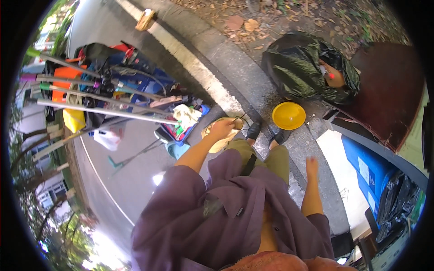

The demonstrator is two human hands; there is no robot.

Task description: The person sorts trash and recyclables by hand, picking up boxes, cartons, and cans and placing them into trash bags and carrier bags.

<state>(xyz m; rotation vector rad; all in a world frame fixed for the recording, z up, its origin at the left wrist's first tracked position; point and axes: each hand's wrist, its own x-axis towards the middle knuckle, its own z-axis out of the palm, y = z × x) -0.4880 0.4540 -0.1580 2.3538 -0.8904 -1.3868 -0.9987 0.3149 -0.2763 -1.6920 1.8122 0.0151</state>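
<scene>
My left hand [224,129] is closed on the rim of a tan container [217,145], perhaps a bag or bucket, with a thin dark cord near its top. The container hangs or stands beside my left leg; its contents are hidden. My right hand [312,166] is lowered at my right side, blurred, with no object visible in it. A yellow plastic bowl [289,116] sits on the pavement just ahead of my dark shoes [280,136]. Beyond the bowl rests a bulging black garbage bag [295,69], with a brown item showing at its opening.
To the left stands a loaded cleaning cart with long-handled poles [108,111], cloths [186,116] and a long-handled dustpan [176,149]. A dark brown board [383,95] and blue bins [366,172] flank the right. A kerb [217,50] runs ahead. A tan object [145,21] lies on the road's white line.
</scene>
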